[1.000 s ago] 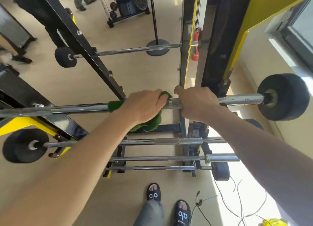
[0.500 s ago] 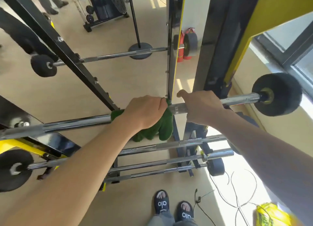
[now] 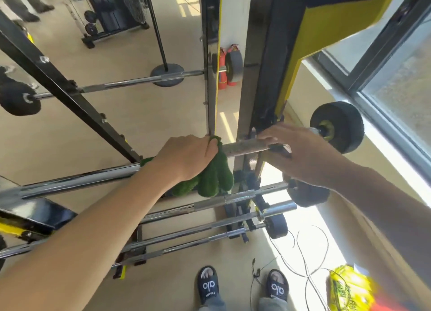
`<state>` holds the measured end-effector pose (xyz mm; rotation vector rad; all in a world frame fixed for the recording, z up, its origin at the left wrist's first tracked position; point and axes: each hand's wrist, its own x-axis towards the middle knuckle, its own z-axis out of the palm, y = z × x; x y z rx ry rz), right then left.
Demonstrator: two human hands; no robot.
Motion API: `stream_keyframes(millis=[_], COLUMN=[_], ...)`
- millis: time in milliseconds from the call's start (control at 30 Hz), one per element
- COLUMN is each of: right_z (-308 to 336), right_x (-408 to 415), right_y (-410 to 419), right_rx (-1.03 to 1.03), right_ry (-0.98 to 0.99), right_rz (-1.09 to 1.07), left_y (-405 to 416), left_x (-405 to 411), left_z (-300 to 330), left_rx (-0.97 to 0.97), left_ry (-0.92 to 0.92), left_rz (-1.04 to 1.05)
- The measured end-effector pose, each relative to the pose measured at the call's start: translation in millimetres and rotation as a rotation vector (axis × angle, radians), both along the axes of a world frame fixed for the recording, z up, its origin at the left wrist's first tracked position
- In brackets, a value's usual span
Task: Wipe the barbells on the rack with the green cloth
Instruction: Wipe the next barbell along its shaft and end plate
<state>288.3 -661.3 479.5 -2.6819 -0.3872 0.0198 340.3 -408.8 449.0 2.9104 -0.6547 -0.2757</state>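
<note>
This is a gym — a place where people lift weights. A tall black and yellow rack (image 3: 70,94) holds long shiny metal bars (image 3: 70,182), some with round black weight plates (image 3: 338,124) on their ends. More bars (image 3: 186,231) lie lower down on the rack. Farther back stands another black exercise machine (image 3: 112,14) on the smooth tan floor (image 3: 151,114) — and two red fire extinguishers (image 3: 225,77) sit by the wall next to a big window (image 3: 396,77).
</note>
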Motion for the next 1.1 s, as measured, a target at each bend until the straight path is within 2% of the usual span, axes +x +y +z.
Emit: stream_keyframes(millis=[100,267,433,533,600,633,700,767,833,900,967,1033,1100], right_z=[-7,-26,-15,-8,-10,-13,-13,-14,-14,-12,-11,-9,-7], right_x=[13,39,46,59,62,63,64,65,65,60,56,54,53], right_y=[-45,-59,-90,-114,-116,-115,-113,-112,-109,-109,-109,-113,-112], right_rx=[0.033,-0.409,-0.442,-0.235,-0.057,-0.027,-0.035,-0.081,-0.1,-0.103,-0.099,-0.089,-0.099], right_ry=[-0.133,-0.296,-0.514,-0.335,-0.174,-0.152,-0.173,-0.189,-0.221,-0.257,-0.265,-0.258,-0.259], right_rz=[-0.28,-0.126,-0.157,-0.268,-0.323,-0.358,-0.402,-0.42,-0.412,-0.381,-0.345,-0.356,-0.359], left_y=[-38,-110,-84,-61,-74,-88,-123,-147,-151,-146,-136,-119,-100], left_x=[3,-11,-6,-8,-7,-5,-5,-9,-18,-21,-19,-20,-23], left_z=[3,-1,-10,-5,-2,-2,-2,-2,3,1,-1,-5,-4], left_rx=[0.031,0.01,0.06,0.152,0.164,0.138,0.128,0.199,0.317,0.339,0.267,0.151,0.149], left_ry=[-0.096,-0.262,-0.232,-0.218,-0.176,-0.164,-0.185,-0.247,-0.266,-0.284,-0.31,-0.343,-0.372], left_rz=[-0.002,-0.042,0.003,0.085,0.162,0.186,0.182,0.13,0.067,0.024,0.013,0.089,0.118])
